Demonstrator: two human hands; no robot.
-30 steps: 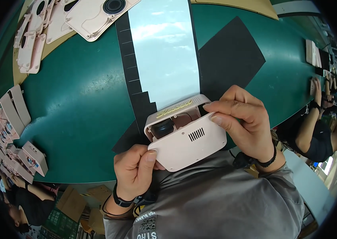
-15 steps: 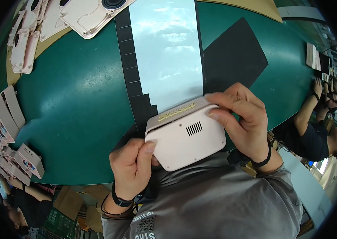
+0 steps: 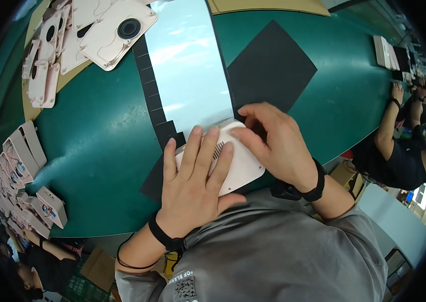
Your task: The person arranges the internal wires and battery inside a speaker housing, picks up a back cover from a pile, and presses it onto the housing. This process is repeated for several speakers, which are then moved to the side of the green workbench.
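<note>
A white plastic housing (image 3: 243,168) with slotted vents and small screw holes lies at the table's front edge, over the near end of a light-blue sheet (image 3: 188,60) and black sheeting. Across the left part of its face, my left hand (image 3: 188,201) is spread flat, fingers pointing away from me and covering much of the vents. My right hand (image 3: 286,146) holds the upper right corner, its thumb on the face and its fingers curled by the far edge. The housing's underside is hidden.
At the far left, pinkish-white panels (image 3: 105,40) with round speakers overlap on cardboard. More housings with wiring (image 3: 22,153) line the left edge. A black square sheet (image 3: 273,65) lies on the green table (image 3: 92,131). Co-workers (image 3: 394,151) sit at right and lower left.
The housing has been lowered and laid down on the sheets. My left hand has gone from pinching its left corner to lying flat on its face; the right hand stays at the right corner.
</note>
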